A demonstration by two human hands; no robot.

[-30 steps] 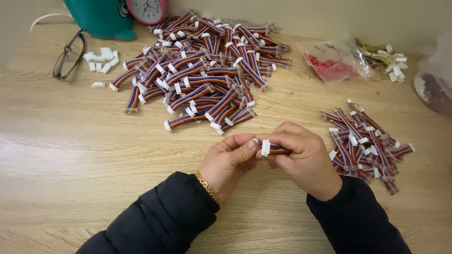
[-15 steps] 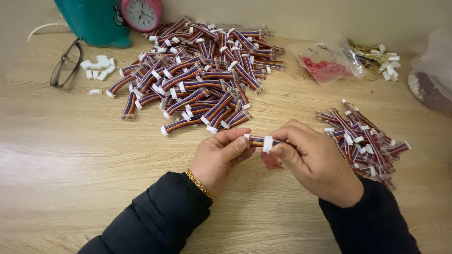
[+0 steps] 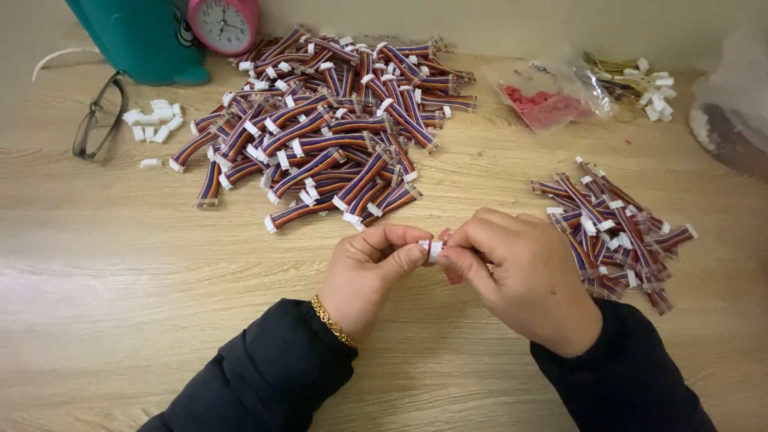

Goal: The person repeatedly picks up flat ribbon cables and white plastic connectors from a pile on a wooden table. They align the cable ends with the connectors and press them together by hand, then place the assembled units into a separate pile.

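Over the near middle of the wooden table (image 3: 120, 320), my left hand (image 3: 370, 272) and my right hand (image 3: 520, 276) meet fingertip to fingertip. Between them they pinch one short striped ribbon cable, and only its white connector (image 3: 433, 249) and a bit of red show. The cable's body is hidden inside my right fingers. A big heap of the same striped cables (image 3: 328, 136) lies beyond my hands. A smaller heap of such cables (image 3: 612, 228) lies just right of my right hand.
Loose white connectors (image 3: 154, 120) and a pair of glasses (image 3: 98, 116) lie at the far left. A teal container (image 3: 140, 36) and a pink clock (image 3: 224, 22) stand at the back. Clear bags with red bits (image 3: 544, 100) and white-tipped wires (image 3: 640, 80) sit at the back right.
My hands have closed together: the white connector, earlier showing with a stretch of cable between the hands, is now pinched tight at the fingertips. The camera view has shifted slightly.
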